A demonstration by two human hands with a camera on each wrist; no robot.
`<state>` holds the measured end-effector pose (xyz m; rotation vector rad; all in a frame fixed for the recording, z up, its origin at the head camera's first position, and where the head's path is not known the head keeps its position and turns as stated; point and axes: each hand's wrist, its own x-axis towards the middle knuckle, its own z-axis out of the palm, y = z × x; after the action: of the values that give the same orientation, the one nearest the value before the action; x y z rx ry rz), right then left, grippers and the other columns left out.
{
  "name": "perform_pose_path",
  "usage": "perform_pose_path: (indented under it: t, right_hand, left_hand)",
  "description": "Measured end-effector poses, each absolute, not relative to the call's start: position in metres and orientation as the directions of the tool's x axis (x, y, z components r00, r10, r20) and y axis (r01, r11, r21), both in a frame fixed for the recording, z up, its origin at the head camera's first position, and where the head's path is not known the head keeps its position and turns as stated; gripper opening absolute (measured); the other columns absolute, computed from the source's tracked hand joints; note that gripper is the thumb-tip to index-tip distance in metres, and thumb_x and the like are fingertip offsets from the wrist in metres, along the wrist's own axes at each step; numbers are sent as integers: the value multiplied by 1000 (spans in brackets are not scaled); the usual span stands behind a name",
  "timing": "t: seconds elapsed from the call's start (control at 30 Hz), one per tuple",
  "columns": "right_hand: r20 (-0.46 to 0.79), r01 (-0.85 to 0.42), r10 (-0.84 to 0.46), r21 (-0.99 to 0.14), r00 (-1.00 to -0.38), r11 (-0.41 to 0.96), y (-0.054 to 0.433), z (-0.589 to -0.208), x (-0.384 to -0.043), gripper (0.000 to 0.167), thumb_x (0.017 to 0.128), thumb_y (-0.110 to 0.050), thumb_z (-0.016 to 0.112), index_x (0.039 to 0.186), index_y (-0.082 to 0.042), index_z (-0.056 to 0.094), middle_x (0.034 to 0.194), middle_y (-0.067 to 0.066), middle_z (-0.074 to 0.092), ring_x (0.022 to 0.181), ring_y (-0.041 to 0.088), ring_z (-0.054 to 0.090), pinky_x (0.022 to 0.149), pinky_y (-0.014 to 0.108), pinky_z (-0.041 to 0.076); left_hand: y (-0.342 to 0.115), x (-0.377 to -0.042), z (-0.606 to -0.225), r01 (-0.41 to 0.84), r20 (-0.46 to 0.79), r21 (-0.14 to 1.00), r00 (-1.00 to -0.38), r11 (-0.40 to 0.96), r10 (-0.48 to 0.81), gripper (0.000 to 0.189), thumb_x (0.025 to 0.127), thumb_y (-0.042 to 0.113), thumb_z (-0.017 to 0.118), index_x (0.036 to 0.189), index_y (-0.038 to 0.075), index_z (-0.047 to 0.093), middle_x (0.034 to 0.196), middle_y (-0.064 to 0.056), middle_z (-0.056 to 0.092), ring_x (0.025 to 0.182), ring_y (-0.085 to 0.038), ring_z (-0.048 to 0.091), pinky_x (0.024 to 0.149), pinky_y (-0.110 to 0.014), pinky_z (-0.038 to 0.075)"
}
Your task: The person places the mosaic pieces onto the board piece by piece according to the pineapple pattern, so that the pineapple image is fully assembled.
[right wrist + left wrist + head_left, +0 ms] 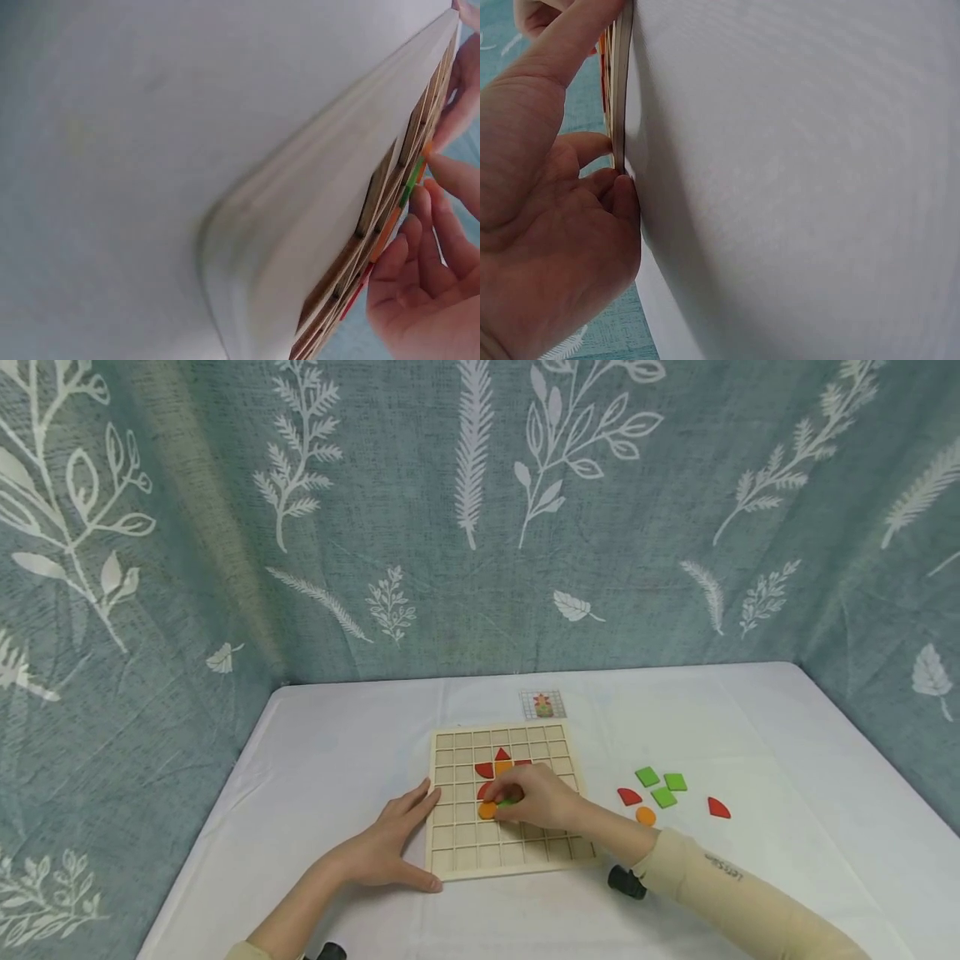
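Observation:
A square wooden grid board lies on the table, holding red, orange and green flat pieces. My left hand rests against its left side, with the fingertips at the left edge and the thumb by the lower left corner. Over the middle of the board, my right hand pinches an orange round piece between thumb and fingers. Partly under that hand are a green piece and a red piece. Higher up sit a red triangle, an orange piece and a red quarter-circle.
Right of the board lie several green squares, a red quarter-circle, another red one and an orange disc. Behind the board is a small pattern card. A patterned cloth hangs around the white table.

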<state>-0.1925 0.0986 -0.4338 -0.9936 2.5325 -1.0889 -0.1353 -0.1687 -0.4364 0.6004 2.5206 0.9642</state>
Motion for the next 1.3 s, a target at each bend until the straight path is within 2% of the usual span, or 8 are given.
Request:
perform_pose_path:
  t: [0.2, 0.3, 0.47, 0.67, 0.77, 1.0, 1.13, 1.3]
  right_hand:
    - [87, -513, -655, -701, -751, 495, 98, -434, -192, 15, 85, -7, 75, 99, -12, 74, 88, -7, 69, 75, 4, 56, 68, 23, 48]
    - [72, -471, -635, -736, -769, 486, 100, -431, -192, 15, 85, -9, 75, 100, -13, 74, 89, -7, 69, 76, 4, 58, 68, 23, 49]
    - [-2, -304, -552, -833, -834, 462, 117, -425, -193, 13, 90, -17, 71, 102, -15, 74, 92, -8, 69, 80, 13, 59, 67, 27, 50]
    - [-87, -122, -418, -885, -904, 449, 157, -420, -194, 21, 90, -25, 69, 107, -11, 72, 98, -3, 69, 89, 17, 59, 76, 34, 47]
    - [-116, -60, -350, -889, -930, 454, 181, -421, -194, 24, 90, -24, 70, 108, -9, 71, 98, 0, 69, 88, 17, 60, 76, 33, 47]
    - [-215, 88, -249, -895, -944, 438, 231, -418, -185, 32, 90, -22, 70, 114, -2, 66, 97, 7, 69, 76, 21, 59, 65, 31, 50]
    - [-231, 101, -228, -877, -946, 469, 253, -416, -181, 36, 91, -24, 70, 118, -1, 64, 101, 9, 70, 84, 21, 63, 74, 34, 50]
    - [-204, 77, -168, -825, -965, 560, 278, -418, -176, 35, 91, -27, 70, 117, -5, 66, 110, 6, 67, 93, 20, 58, 79, 34, 47]
  left_hand:
    - [-170, -135, -436, 255, -189, 691, -839, 676, 510, 117, 68, 47, 87, 155, 5, 22, 162, -15, 7, 144, -40, 12, 109, -62, 23]
    - [-169, -135, -435, 262, -183, 696, -836, 669, 517, 117, 68, 47, 86, 155, 4, 21, 162, -16, 6, 144, -41, 12, 108, -63, 23]
    - [-168, -135, -433, 254, -189, 700, -835, 667, 517, 116, 69, 46, 86, 155, 4, 21, 162, -16, 6, 143, -40, 12, 108, -63, 23]
    - [-168, -135, -434, 246, -195, 697, -838, 673, 509, 117, 68, 47, 86, 155, 5, 21, 162, -15, 6, 144, -39, 12, 108, -62, 24]
    - [-167, -136, -434, 236, -203, 699, -840, 675, 504, 116, 68, 46, 86, 155, 6, 21, 162, -14, 6, 144, -39, 12, 109, -61, 24]
    - [-165, -138, -435, 225, -216, 694, -841, 684, 496, 116, 68, 47, 86, 156, 7, 21, 163, -13, 6, 144, -37, 12, 109, -61, 25]
    - [-165, -138, -435, 232, -211, 690, -842, 685, 497, 117, 68, 47, 87, 156, 7, 21, 162, -14, 6, 144, -38, 12, 108, -61, 26]
    - [-165, -136, -437, 237, -207, 686, -843, 688, 497, 118, 68, 48, 86, 156, 7, 20, 162, -15, 6, 144, -40, 12, 108, -63, 24]
